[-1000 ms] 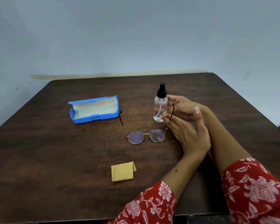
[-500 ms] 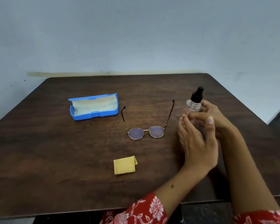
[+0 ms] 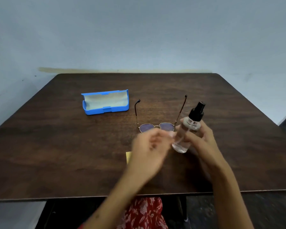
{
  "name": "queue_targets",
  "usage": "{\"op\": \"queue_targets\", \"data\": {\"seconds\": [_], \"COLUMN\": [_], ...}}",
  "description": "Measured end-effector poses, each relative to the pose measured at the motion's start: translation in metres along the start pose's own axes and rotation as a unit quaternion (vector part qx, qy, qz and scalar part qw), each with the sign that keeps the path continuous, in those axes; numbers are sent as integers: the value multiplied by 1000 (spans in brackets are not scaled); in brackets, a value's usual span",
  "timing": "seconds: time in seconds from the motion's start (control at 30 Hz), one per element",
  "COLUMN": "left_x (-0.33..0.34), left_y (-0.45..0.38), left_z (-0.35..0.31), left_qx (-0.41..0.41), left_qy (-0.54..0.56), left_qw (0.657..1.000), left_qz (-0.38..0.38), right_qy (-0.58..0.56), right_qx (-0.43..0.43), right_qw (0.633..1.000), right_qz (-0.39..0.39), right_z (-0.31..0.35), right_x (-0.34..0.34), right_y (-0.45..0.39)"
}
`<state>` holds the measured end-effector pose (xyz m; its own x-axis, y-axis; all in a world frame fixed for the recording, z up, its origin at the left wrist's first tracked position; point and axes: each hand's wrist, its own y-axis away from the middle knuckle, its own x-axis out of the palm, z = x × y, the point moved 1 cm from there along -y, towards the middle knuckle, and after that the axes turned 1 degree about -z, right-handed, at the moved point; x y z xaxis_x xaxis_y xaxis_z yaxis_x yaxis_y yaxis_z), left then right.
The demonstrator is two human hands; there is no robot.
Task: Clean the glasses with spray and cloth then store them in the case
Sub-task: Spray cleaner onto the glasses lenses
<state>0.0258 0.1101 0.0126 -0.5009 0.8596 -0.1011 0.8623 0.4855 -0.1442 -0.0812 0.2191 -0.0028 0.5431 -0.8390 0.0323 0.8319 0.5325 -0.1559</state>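
**Operator:** Red floral fabric [image 3: 144, 212] shows at the near edge, below the table [image 3: 56, 154] rim. Both my forearms reach forward over the dark wood.

**Checker:** State of the left hand?

**Operator:** My left hand [image 3: 147, 151] hovers above the tabletop and is motion-blurred. The fingers look loosely curled with nothing visible in them. I cannot tell whether a fingertip touches the bottle. A yellow cloth [image 3: 128, 157] lies flat beneath this hand; only one corner shows.

**Checker:** Right hand?

**Operator:** My right hand [image 3: 200, 139] grips the clear spray bottle [image 3: 186, 133] around its body. The bottle is lifted off the table and tilted, black nozzle pointing up and away to the right.

**Checker:** Location of the glasses?

**Operator:** The glasses [image 3: 157, 126] rest on the table just beyond both hands, lenses toward me, both arms unfolded and pointing away. The near lens edge is partly hidden by my left fingers.

**Checker:** And the case?

**Operator:** The blue case [image 3: 104, 103] sits farther back to the left, lid open, pale lining visible, apart from the glasses. Behind the table stands a pale wall [image 3: 139, 30].
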Motion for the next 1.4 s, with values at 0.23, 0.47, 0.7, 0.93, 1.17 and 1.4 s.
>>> {"op": "queue_targets", "data": {"seconds": [0.23,0.47,0.7,0.93,1.17,1.4], "left_x": [-80,-72,-75,-74,-85,-93], "left_y": [-64,-94,-96,-106,-126,-124], "left_z": [33,47,62,47,43,49], "left_qx": [-61,5,16,49,101,109], "left_qy": [-217,-298,-259,-171,-114,-94], "left_qw": [972,954,965,983,976,967], "left_qz": [-66,43,22,-36,-156,-211], "right_qy": [-101,-220,-363,-12,326,450], "right_qx": [62,115,159,-16,-167,-208], "right_qw": [991,959,903,998,930,869], "right_qz": [61,139,168,58,-13,-5], "right_z": [-1,0,3,17,15,-7], "right_x": [30,37,32,44,64,79], "right_y": [-6,-13,-15,-35,-78,-78]}}
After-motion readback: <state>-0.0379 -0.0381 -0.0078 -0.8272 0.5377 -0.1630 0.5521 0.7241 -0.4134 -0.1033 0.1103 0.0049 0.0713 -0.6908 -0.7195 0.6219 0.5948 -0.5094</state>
